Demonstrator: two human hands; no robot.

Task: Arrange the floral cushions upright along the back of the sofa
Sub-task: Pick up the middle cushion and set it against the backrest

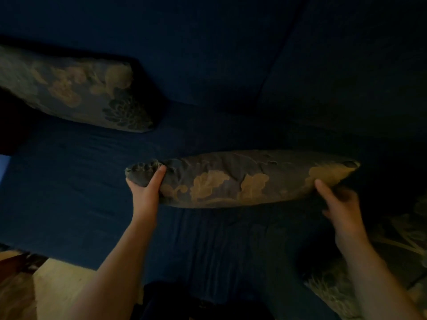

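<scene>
Room: dim, everything dark; a dark blue sofa [208,65] fills the view, its backrest beyond the hands and its wrinkled seat under them; a strip of pale floor [62,287] shows to the outside of the left forearm.
Step in hand: setting the middle floral cushion [238,179] on its edge – it is seen from above, short of the backrest, with seat cloth visible between the two.
Left hand [145,192]: clenched on the cushion's near-left corner, fabric bunched under the thumb [159,173].
Right hand [339,204]: at the cushion's right end, forefinger touching the lower edge; the other fingers are blurred and curled – whether it truly grips I cannot tell.
Other cushions: one floral cushion [69,88] already leans against the backrest, well beyond and outward of the left hand; another patterned cushion [392,250] lies flat just outside the right forearm, apparently not yet placed.
Next move, as I judge: push the held cushion away from the body until its far face meets the backrest, keeping it upright; then let go with both hands and reach right for the flat one.
Risk: a soft cushion may slump forward once freed.
</scene>
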